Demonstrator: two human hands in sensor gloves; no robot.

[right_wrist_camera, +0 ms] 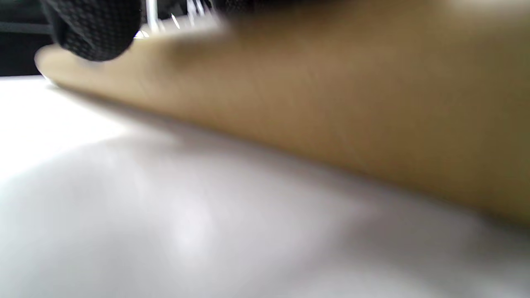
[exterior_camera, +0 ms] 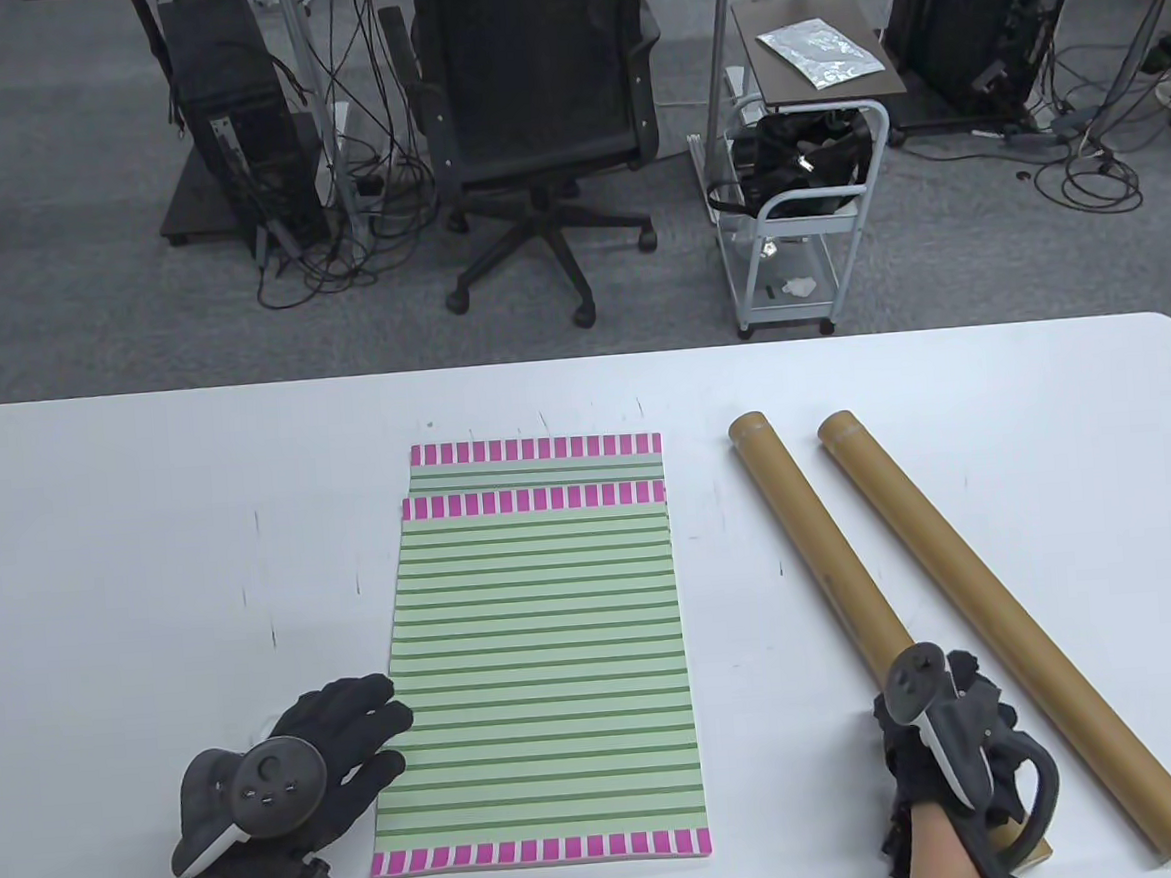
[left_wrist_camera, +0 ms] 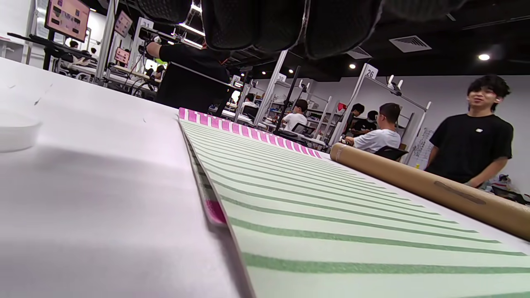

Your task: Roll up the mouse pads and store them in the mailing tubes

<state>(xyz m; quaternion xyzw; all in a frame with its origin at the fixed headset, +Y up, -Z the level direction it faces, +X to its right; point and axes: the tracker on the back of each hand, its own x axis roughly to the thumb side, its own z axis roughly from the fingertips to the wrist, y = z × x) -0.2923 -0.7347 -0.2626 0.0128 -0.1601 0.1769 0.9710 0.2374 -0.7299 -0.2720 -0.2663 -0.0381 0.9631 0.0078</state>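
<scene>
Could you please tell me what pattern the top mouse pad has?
The top mouse pad has pale and dark green stripes, with pink-and-white checked end bands; clearest in the table view.

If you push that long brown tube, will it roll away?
Probably yes: the tube is round and lies on its side on the smooth table. It looks like stiff cardboard, so it likely won't bend, and it is probably light for its length.

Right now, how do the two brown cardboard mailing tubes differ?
The left brown cardboard tube has the right hand resting on its near end; the right brown cardboard tube lies untouched. The left tube lies nearer the striped green mouse pads. Both lie flat, roughly parallel.
</scene>
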